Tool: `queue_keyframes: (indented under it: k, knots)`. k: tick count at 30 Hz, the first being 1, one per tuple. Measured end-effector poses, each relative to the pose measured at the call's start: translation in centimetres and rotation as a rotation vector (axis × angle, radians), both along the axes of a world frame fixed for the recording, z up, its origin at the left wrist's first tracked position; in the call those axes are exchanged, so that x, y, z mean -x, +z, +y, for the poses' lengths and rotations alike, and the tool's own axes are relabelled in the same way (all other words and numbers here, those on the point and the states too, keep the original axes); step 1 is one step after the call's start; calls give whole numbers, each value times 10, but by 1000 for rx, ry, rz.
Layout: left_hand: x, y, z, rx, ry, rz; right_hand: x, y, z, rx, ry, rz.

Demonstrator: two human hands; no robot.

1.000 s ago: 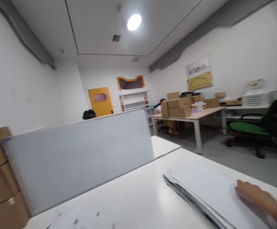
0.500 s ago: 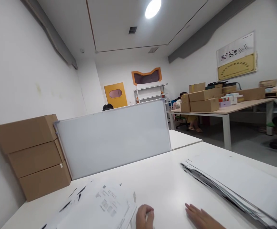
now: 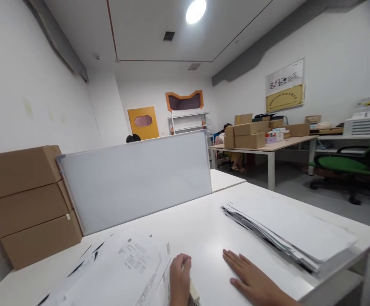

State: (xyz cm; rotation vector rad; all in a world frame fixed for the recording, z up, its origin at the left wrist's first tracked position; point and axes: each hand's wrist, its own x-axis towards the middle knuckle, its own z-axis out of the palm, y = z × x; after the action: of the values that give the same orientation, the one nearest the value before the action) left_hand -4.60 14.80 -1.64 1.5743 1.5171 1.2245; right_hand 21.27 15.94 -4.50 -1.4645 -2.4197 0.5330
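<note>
My left hand (image 3: 179, 278) is curled at the bottom edge of the view, against the right border of a loose spread of printed sheets (image 3: 124, 272). A small pale object (image 3: 194, 294) shows under its fingers; what it is I cannot make out. My right hand (image 3: 251, 276) lies flat on the white table (image 3: 200, 231), palm down with its fingers apart, holding nothing. It rests a little to the left of a thick stack of white paper (image 3: 287, 229) near the table's right corner.
A whiteboard divider (image 3: 137, 178) stands across the table's far side, with a person's head (image 3: 133, 138) behind it. Stacked cardboard boxes (image 3: 22, 204) sit at the left wall. A green chair (image 3: 347, 165) and a far table with boxes (image 3: 251, 136), with a seated person beside it, stand to the right.
My right hand left the paper stack and now lies on the bare table. My left hand and the printed sheets came into view as my view swung left and down.
</note>
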Motion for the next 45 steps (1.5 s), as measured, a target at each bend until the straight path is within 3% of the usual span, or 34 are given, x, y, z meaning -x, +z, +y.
queue_keyframes:
  k: [13,30,45]
  knots:
    - [0,-6,11,-28,-43,30,-5,7,-2,13,15,10]
    - [-5,4,2,18,51,4,0,13,23,34,-82,82]
    - [-8,5,-9,47,116,-79,4,-9,23,12,-90,-20]
